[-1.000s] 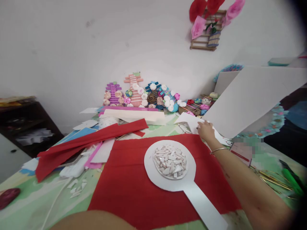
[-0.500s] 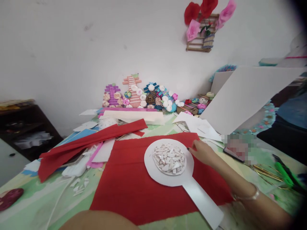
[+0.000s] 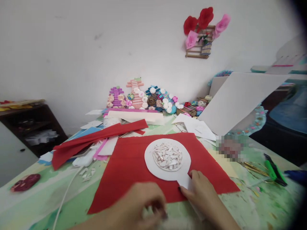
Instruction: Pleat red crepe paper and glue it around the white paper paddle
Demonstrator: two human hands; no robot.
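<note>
A white fan-shaped card with a round head and a straight handle lies on a sheet of red crepe paper. Many small white scraps are heaped in a round patch on its head. My right hand closes around the top of the handle, thumb on the left and fingers on the right. Left of it, over the near edge of the red paper, my left hand curls its fingers. Motion blurs those fingers, so whether they hold something does not show.
Folded red paper and a white power strip lie left. Golden scissors and a green-and-black cutter lie right. A large white board leans behind them. Flower-decorated crafts line the wall.
My right hand has moved from the right rim of the card's head down to its handle. My left hand has come into view from below. The camera view has shifted slightly.
</note>
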